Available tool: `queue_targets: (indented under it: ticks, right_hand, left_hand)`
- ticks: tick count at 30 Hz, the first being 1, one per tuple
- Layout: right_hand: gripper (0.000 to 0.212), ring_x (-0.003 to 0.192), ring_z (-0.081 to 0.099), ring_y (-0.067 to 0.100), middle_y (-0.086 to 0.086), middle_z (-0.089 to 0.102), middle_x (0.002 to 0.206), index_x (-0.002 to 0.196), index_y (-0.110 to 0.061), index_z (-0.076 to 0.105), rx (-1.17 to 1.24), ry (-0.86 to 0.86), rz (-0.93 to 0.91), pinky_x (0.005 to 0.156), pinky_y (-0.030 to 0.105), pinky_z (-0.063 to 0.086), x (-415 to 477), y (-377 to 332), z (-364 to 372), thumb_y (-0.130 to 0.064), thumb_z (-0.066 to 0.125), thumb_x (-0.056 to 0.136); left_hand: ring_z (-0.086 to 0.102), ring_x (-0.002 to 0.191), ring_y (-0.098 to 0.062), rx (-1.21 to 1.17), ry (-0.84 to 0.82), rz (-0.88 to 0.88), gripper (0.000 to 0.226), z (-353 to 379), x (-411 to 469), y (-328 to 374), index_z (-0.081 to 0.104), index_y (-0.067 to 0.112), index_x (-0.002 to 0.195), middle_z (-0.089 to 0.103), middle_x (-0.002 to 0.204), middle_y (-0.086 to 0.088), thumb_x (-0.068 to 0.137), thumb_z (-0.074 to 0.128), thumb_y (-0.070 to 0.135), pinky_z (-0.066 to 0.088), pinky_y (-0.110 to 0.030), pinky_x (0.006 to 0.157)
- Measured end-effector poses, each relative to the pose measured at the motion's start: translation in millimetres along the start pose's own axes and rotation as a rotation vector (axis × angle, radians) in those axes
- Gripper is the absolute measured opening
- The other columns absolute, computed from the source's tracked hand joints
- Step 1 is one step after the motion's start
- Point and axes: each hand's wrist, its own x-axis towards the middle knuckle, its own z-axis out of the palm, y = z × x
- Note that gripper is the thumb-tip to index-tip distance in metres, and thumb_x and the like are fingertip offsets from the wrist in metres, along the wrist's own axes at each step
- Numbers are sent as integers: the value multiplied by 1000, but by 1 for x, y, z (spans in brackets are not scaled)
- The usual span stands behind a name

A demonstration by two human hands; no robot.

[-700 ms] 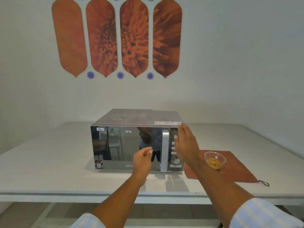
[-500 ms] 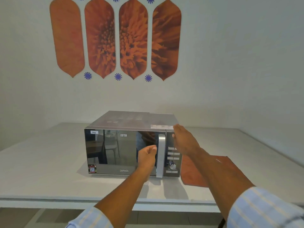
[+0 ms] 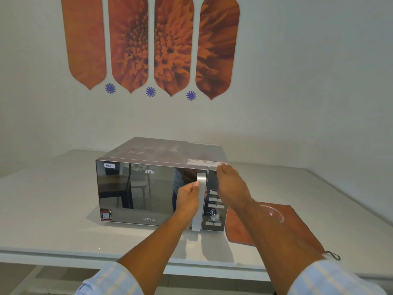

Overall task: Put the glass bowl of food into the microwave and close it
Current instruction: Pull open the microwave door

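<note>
A: What sits on the tabletop (image 3: 53, 209)?

B: A boxy microwave (image 3: 161, 188), with a mirror-dark glass door (image 3: 146, 192) and a matte grey top with vent slots. The door is shut. A straight brushed-metal handle (image 3: 201, 201) runs upright along the door's right edge, and beside it is a narrow panel with flat buttons and a round knob (image 3: 214, 215).

A: And the hands?

B: The left hand (image 3: 188, 198) is curled at the handle, thumb tip against its front face; whether the fingers have closed behind the bar cannot be told. The right hand (image 3: 230, 184) is open and holds nothing, fingers flat, their tips at the microwave's upper right front corner.

A: Where is the bowl?

B: The bowl (image 3: 274, 215) is clear glass, round and shallow, standing on a rust-orange mat (image 3: 297, 228) just right of the microwave. The right forearm crosses in front of it, so only part of the rim shows and the food cannot be seen.

A: Any room to work?

B: The tabletop is pale, smooth and broad, bare to the left of the microwave and along the front strip up to its straight near edge. The mat's near corner, with a dark cord loop (image 3: 332, 255), reaches close to that edge.
</note>
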Motion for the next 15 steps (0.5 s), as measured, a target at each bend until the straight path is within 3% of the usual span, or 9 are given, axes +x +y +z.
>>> queue_targets:
  ticks: [4,7,11,13,15]
  right_hand:
    - [73,157,21,35,19,23,170,161,-2,19,-50,-15,-18,129,46,22,1,3,7,-10,54,97]
    - [74,157,22,34,18,23,170,162,-4,20,-48,-25,-11,129,45,22,1,5,7,-9,54,96]
    - [74,152,31,35,19,33,165,159,-3,27,-67,2,-26,127,47,27,1,4,10,-13,60,93]
    - [75,151,33,36,20,35,164,158,-2,27,-80,-12,-25,126,48,29,0,1,10,-14,61,92]
    - [76,150,34,37,20,35,163,158,-2,27,-78,-24,-16,125,49,30,-2,-1,8,-13,63,91]
  left_hand:
    - [64,88,-23,15,39,3,42,1,-8,5,74,14,94,71,90,-9,112,47,41,53,-35,76]
    - [75,90,-22,20,17,68,45,-10,-32,5,76,15,88,83,93,-7,113,46,37,59,-37,83]
    - [81,97,-21,19,-42,120,39,-46,-68,2,82,23,94,85,95,-1,112,51,39,65,-39,89]
    - [79,95,-19,116,-64,177,35,-66,-80,5,81,25,96,83,95,0,109,53,42,66,-34,86]
    - [75,91,-11,210,26,308,28,-83,-86,12,78,26,94,78,93,4,106,58,42,63,-22,79]
